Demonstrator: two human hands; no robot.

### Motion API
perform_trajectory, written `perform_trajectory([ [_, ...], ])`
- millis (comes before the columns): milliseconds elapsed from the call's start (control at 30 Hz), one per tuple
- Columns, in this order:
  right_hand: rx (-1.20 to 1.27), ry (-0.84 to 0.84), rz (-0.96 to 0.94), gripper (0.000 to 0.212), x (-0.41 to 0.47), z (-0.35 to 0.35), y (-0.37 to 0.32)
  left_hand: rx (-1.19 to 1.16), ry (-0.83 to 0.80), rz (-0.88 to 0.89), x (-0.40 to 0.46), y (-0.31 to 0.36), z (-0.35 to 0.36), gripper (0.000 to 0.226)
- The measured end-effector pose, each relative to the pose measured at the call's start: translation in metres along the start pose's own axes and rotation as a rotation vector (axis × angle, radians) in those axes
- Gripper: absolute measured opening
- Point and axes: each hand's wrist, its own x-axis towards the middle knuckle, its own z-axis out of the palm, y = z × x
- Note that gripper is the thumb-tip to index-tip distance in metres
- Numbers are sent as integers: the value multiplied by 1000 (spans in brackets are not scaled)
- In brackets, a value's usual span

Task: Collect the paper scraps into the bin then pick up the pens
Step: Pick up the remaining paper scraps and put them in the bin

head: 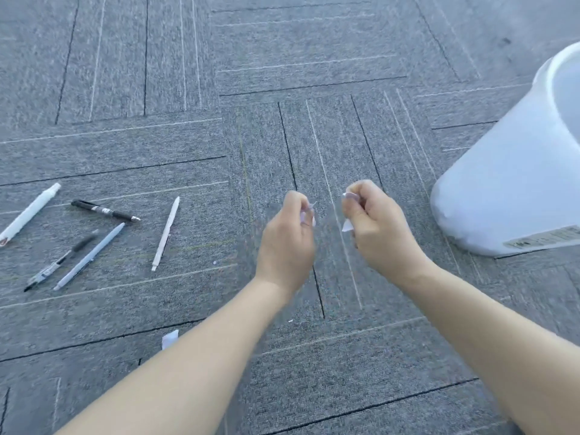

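My left hand (287, 243) is held above the carpet with its fingers curled around small white paper scraps (309, 215). My right hand (376, 227) is beside it, closed on a white paper scrap (347, 226) that pokes out below the fingers. The white bin (508, 183) stands at the right, a little beyond my right hand. One paper scrap (170, 338) lies on the floor beside my left forearm. Several pens lie at the left: a white marker (29, 213), a black pen (105, 210), a clear pen with a black grip (61, 262), a grey pen (89, 256) and a white pen (165, 233).
The floor is grey carpet tile (282, 58) with dark and light stripes. Tiny white crumbs of paper (290, 321) lie between my arms, with another crumb (214, 263) near the white pen. A label (543, 238) is stuck at the bin's base.
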Motion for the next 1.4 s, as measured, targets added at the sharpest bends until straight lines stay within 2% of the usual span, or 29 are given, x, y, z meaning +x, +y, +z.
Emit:
perform_trajectory([
  [67,18,226,-54,22,18,-49,-23,-154,-14,106,35,57,18,10],
  [133,-73,428,-72,20,29,-104,-38,-262,-58,207,63,113,33,7],
  [233,-280,590,20,20,30,-180,-39,-282,-207,340,98,182,63,6],
  [400,-371,656,320,26,21,-240,-1,-26,-434,446,134,240,124,10],
  [533,-246,593,503,25,13,-256,19,291,-643,508,145,259,154,10],
  [600,-329,562,561,32,9,-260,21,353,-722,554,147,266,161,23],
  [700,-440,700,444,30,7,-258,11,348,-824,524,149,267,160,51],
  [767,-444,822,281,20,8,-250,-4,112,-856,437,149,262,150,46],
  [800,-451,856,204,17,9,-244,-11,-22,-821,416,149,257,143,39],
  [867,-443,865,59,21,11,-226,-27,-184,-610,424,150,237,122,28],
  [933,-370,753,-72,27,14,-197,-38,-220,-368,399,149,204,99,21],
  [1033,-291,357,-212,18,22,-128,-35,-134,-163,281,134,127,62,18],
  [1133,-454,-166,-274,6,22,-46,-3,118,-152,119,98,31,26,18],
  [1233,-665,-615,-283,11,9,19,36,381,-224,-18,36,-53,-13,15],
  [1300,-734,-793,-313,16,-4,47,48,514,-229,-100,-16,-92,-36,14],
  [1400,-767,-942,-391,21,-21,72,55,623,-172,-235,-85,-124,-63,23],
])
